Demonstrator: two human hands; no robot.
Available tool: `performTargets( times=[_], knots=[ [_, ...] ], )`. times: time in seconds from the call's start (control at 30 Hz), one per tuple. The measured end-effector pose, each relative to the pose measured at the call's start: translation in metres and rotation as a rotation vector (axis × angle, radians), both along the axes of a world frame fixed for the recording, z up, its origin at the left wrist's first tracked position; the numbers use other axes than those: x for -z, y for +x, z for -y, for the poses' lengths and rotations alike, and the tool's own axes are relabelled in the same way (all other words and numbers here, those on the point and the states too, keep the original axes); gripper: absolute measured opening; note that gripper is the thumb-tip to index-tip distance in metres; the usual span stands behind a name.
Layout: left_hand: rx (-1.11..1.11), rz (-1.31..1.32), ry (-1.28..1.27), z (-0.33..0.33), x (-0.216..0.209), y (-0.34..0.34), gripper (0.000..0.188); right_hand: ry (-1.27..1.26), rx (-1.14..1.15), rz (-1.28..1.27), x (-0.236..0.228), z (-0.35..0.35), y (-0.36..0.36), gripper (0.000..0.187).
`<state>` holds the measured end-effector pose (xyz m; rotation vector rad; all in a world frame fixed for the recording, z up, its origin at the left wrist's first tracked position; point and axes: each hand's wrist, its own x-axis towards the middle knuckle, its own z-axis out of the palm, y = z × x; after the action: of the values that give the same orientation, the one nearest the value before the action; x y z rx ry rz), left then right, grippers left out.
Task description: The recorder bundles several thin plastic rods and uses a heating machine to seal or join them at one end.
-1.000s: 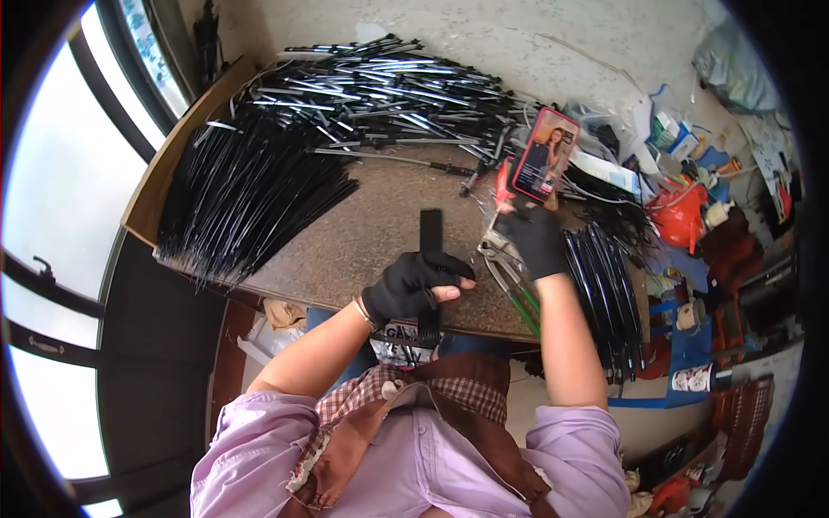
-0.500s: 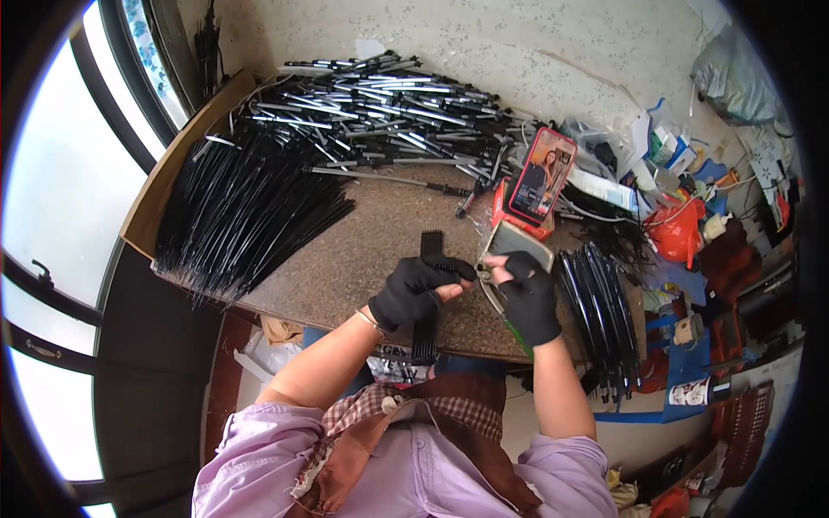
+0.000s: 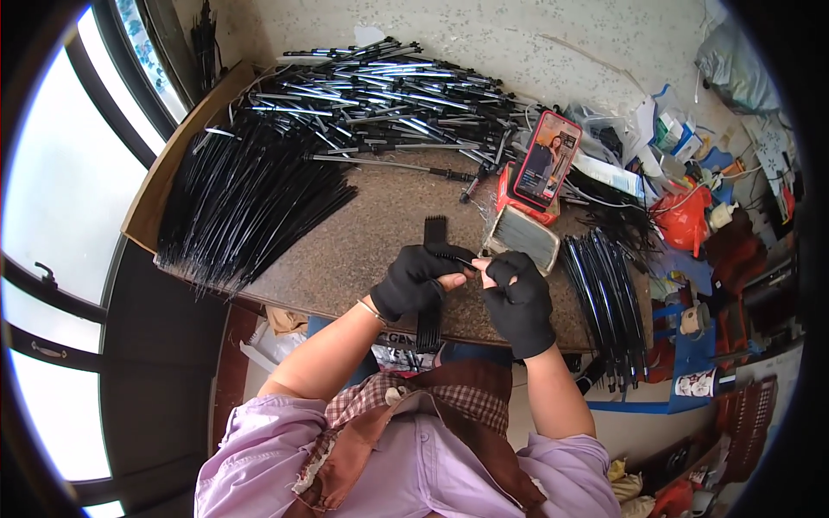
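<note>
My left hand [image 3: 410,281], in a black fingerless glove, is closed on a flat, comb-like black strip bundle [image 3: 435,230]. Its toothed ends stick out above and below the glove; its middle is hidden. My right hand [image 3: 520,302], gloved alike, has its fingertips pinched together close to the left fingertips. A small thin piece shows at the meeting point, too small to name. Just beyond the right hand lies a shallow tray [image 3: 546,255] of thin grey pieces.
A brown speckled table [image 3: 380,207] bears a fan of thin black rods [image 3: 250,207] at left and a heap of silver-and-black shafts [image 3: 389,95] behind. A phone [image 3: 547,160] leans on a red box [image 3: 503,190]. Glossy black rod bundles [image 3: 604,302] lie at right.
My right hand has turned and its fingertips have drawn closer to my left hand. The metal piece and green part seen at it before no longer show. My left hand stays nearly in place.
</note>
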<state>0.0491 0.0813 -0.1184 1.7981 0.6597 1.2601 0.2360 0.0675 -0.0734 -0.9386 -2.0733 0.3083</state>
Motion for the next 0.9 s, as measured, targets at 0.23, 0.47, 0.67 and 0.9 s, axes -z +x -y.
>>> performTargets(
  times=[0.23,0.47,0.67,0.9],
  knots=[
    [0.055,0.009,0.070,0.000,0.003,0.005,0.011,0.089,-0.044,0.209,-0.009,-0.001,-0.001,0.029],
    [0.322,-0.022,-0.086,0.003,0.002,-0.014,0.016,0.074,-0.201,0.051,-0.007,-0.004,-0.014,0.032],
    [0.040,-0.110,-0.225,0.033,0.007,-0.010,0.028,-0.661,-0.571,0.050,-0.004,-0.035,-0.010,0.036],
    [0.245,-0.702,0.616,0.064,0.012,0.002,0.035,0.084,-0.275,0.599,0.097,-0.064,-0.033,0.046]
  ],
)
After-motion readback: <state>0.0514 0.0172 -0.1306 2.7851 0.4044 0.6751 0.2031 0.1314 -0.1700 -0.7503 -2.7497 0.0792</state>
